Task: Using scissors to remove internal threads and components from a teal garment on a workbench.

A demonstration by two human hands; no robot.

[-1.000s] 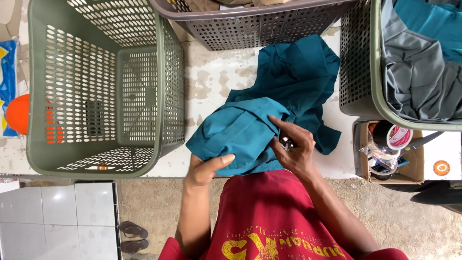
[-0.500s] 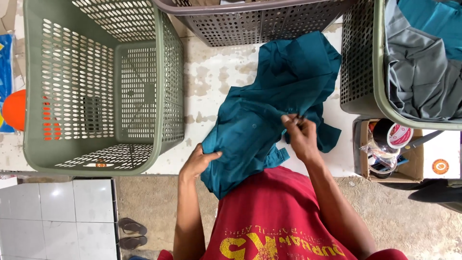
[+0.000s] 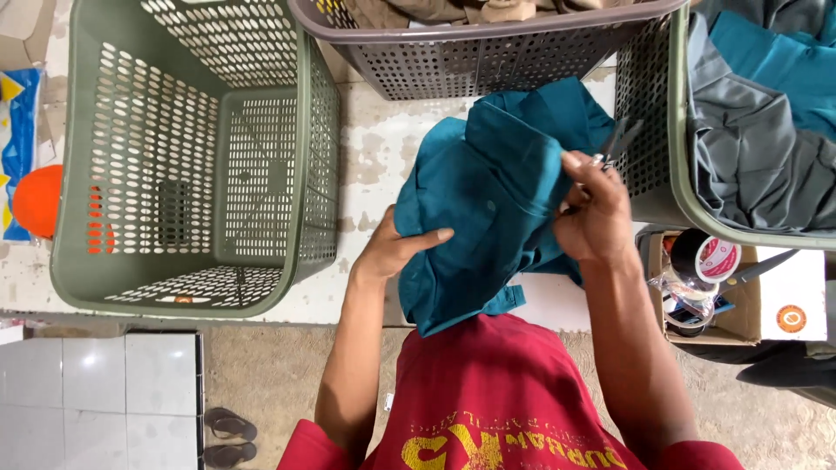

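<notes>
While looking straight down from head height, the view shows a person in a red shirt (image 3: pixel 514 400) with yellow print, standing at a pale, worn table (image 3: pixel 374 148) and holding a teal garment (image 3: pixel 488 200) lifted just above it, in front of the chest. Their left hand (image 3: pixel 396 248) grasps the garment's lower left side, thumb lying across the cloth and fingers tucked underneath. Their right hand (image 3: pixel 592 213) is closed on the garment's upper right edge and also grips a small pair of thread snips (image 3: pixel 614 144), whose dark tips stick up past the knuckles.

On the table to the left stands an empty green perforated laundry basket (image 3: pixel 192 157). At the far edge, just beyond the garment, sits a grey perforated basket (image 3: pixel 488 43) holding brownish cloth. To the right, a second green basket (image 3: pixel 670 130) holds folded grey clothing (image 3: pixel 749 157) and teal clothing (image 3: pixel 784 61); the snips' tips lie against its mesh wall in the view.

Below that basket, an open cardboard box (image 3: pixel 749 305) holds a roll of tape (image 3: pixel 705 257) and small odds and ends. An orange ball (image 3: pixel 35 200) shows at the far left. A pair of dark sandals (image 3: pixel 228 439) lies on the floor beside white tiles (image 3: pixel 96 392).
</notes>
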